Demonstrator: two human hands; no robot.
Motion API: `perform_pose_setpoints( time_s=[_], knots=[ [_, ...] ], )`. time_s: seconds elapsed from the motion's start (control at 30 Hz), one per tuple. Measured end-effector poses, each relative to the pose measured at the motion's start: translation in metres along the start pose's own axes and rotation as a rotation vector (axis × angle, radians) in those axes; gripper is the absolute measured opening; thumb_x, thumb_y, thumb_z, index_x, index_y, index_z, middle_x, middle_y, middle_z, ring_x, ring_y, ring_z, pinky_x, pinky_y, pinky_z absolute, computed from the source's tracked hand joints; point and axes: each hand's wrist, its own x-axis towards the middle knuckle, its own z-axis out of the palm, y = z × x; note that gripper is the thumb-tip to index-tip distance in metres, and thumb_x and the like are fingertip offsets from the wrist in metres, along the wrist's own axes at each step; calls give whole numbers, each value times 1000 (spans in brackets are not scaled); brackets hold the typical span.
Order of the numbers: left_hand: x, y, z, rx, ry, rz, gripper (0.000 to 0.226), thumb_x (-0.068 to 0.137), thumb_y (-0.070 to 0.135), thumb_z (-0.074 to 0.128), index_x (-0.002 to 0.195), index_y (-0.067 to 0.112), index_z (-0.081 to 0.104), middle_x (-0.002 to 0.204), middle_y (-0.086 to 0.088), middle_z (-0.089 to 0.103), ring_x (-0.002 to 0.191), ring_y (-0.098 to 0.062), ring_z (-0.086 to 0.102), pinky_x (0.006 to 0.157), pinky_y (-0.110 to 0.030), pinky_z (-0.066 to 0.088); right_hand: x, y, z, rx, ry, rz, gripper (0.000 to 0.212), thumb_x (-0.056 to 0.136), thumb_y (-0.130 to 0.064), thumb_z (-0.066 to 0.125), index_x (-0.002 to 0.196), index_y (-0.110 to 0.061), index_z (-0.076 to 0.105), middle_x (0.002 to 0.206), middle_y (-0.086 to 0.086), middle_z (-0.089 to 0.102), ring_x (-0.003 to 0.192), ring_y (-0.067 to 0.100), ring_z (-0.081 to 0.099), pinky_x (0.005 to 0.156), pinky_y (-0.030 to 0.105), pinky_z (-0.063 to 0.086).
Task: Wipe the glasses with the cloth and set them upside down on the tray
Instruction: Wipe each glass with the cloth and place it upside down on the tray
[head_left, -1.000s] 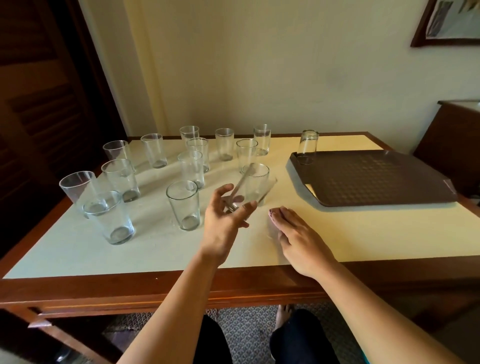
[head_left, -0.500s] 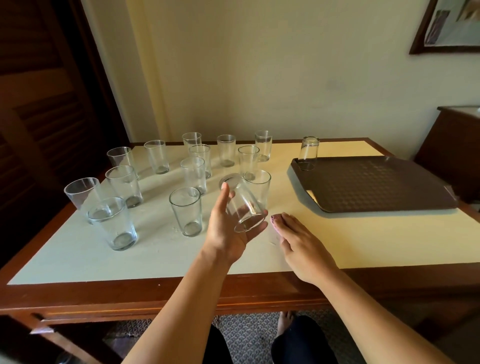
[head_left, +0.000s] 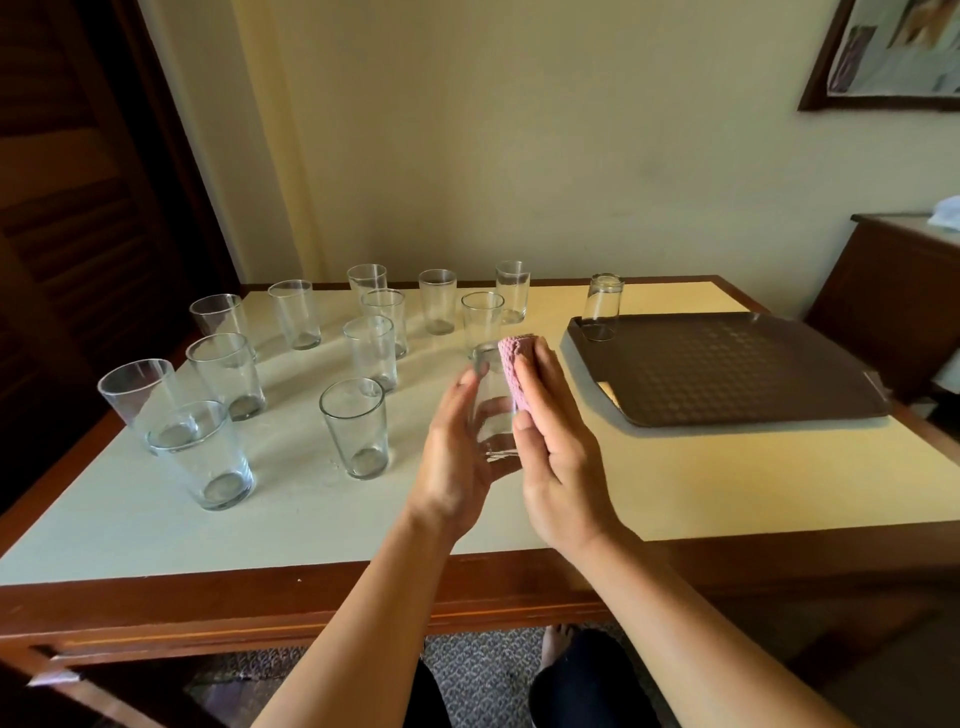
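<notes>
One clear glass (head_left: 492, 415) mid-frame: left hand (head_left: 454, 462) fingers wrapped round it, right hand (head_left: 558, 467) fingers together pressing pink cloth (head_left: 514, 371) against it.

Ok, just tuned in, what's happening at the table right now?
A person is wiping a glass. The left hand holds it up above the table, while the right hand presses a pink cloth against its side. One glass already stands upside down in the far left corner of the brown tray. About a dozen more glasses stand upright on the left part of the table, not yet moved to the tray.
</notes>
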Motion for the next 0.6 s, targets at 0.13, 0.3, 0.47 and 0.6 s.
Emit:
perform_pose_setpoints(
  time_s=[0.13,0.3,0.47,0.6],
  knots=[
    [1,3,-3,-79,4,50,57,105,46,51,146,6,55,138,-18,65,115,-31,68,92,-41,59,-28,1,4,10,-14,-48,45,103,5,44,148,5,44,164,19,30,155,33,24,119,58,34],
    [-2,-3,5,-21,-36,67,57,103,47,49,144,9,59,115,-8,70,84,-11,65,77,-27,54,-7,-5,-4,68,15,-13,42,105,-2,42,146,4,48,163,19,31,155,34,25,119,59,33],
    [0,6,11,-101,-32,17,51,111,45,32,134,15,66,121,-11,74,104,-24,72,82,-37,60,-8,-6,-7,109,-8,6,43,106,-3,41,148,3,45,166,16,28,155,35,24,118,61,33],
    [-1,9,10,-28,-31,96,60,102,36,62,152,8,45,128,-16,71,89,-27,70,84,-43,57,-23,-11,-12,197,26,39,45,103,5,42,147,4,44,163,16,34,154,33,27,119,58,34]
  ],
)
